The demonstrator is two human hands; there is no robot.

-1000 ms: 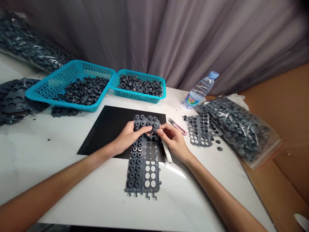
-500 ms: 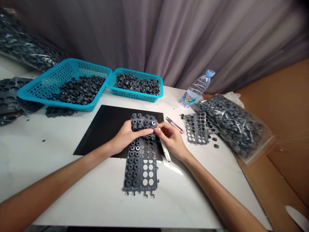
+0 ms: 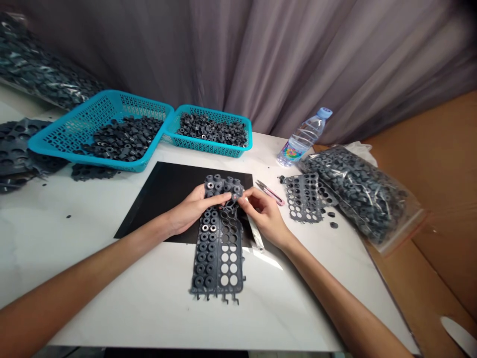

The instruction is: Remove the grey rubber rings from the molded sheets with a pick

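Note:
A dark grey molded rubber sheet [image 3: 207, 258] hangs in front of me over the table, its far end bent up between my hands. Ring-shaped bushings fill its left columns, while the lower right columns are open holes. My left hand [image 3: 194, 206] grips the sheet's far left edge, thumb stretched across the top. The fingertips of my right hand [image 3: 264, 211] are pinched at the right edge, by a bushing near the left thumb. What exactly lies between those right fingertips is hidden. A white, pen-like tool [image 3: 256, 238] shows below the right hand.
Two blue baskets [image 3: 100, 161] [image 3: 208, 146] of loose bushings stand at the back. Pink-handled thread snips [image 3: 272, 193], a punched sheet [image 3: 304, 199], a water bottle [image 3: 303, 136] and a filled plastic bag [image 3: 361, 194] lie right. A black mat [image 3: 149, 204] is under my hands.
My left thumb has drawn back slightly to the left, and the sheet's upper end has shifted slightly. The right hand stays nearly still at the edge.

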